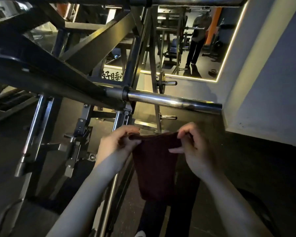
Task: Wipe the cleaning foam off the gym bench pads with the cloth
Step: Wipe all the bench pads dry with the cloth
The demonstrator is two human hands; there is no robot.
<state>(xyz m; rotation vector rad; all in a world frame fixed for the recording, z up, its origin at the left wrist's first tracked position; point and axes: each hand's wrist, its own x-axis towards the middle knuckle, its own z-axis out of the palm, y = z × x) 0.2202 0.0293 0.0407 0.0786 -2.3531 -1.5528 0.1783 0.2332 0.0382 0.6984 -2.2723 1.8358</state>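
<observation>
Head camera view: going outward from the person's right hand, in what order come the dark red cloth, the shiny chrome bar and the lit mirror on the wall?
1. Dark red cloth: pinched at its top edge by the right hand, and by the left hand too.
2. Chrome bar: above the hands, sticking out to the right.
3. Mirror: farthest, upper right on the wall.

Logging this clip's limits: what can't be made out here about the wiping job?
- Bench pads and foam: none identifiable in the head view; dark frame fills the upper left.
- Cloth: dampness or foam unreadable, too dark.
- Left hand and right hand: the top edge pinched; fingertips partly behind fabric.
- Mirror: reflection too small.
</observation>
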